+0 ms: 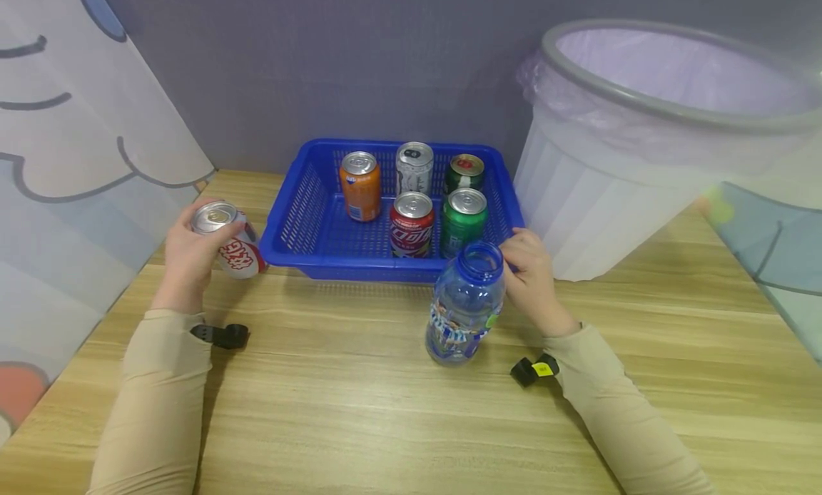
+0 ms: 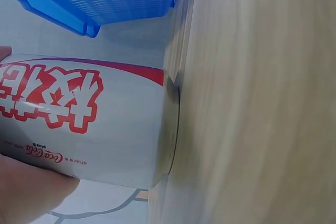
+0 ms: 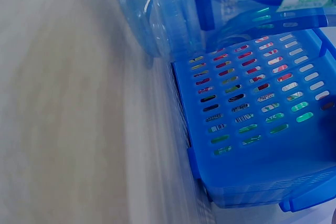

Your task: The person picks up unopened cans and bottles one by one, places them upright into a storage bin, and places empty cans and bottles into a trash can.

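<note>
At the left of the head view, my left hand point(image 1: 193, 249) grips a white and red Coca-Cola can point(image 1: 239, 256), thumb and fingers around its upper part. In the left wrist view the can point(image 2: 84, 114) has its base at the wooden table. My right hand point(image 1: 529, 277) is at the neck of a clear blue plastic bottle point(image 1: 465, 309), its fingers curled at the right side of the mouth. The bottle has no cap and stands in front of the blue basket point(image 1: 359, 270). Its lower part point(image 3: 168, 19) shows in the right wrist view.
Several cans stand in the basket: an orange can point(image 1: 361, 188), a white can point(image 1: 414, 168), a red can point(image 1: 412, 227), a green can point(image 1: 464, 220) and a dark green can point(image 1: 465, 171). A lined white bin point(image 1: 597, 188) stands right of the basket; a grey panel point(image 1: 321, 67) rises behind.
</note>
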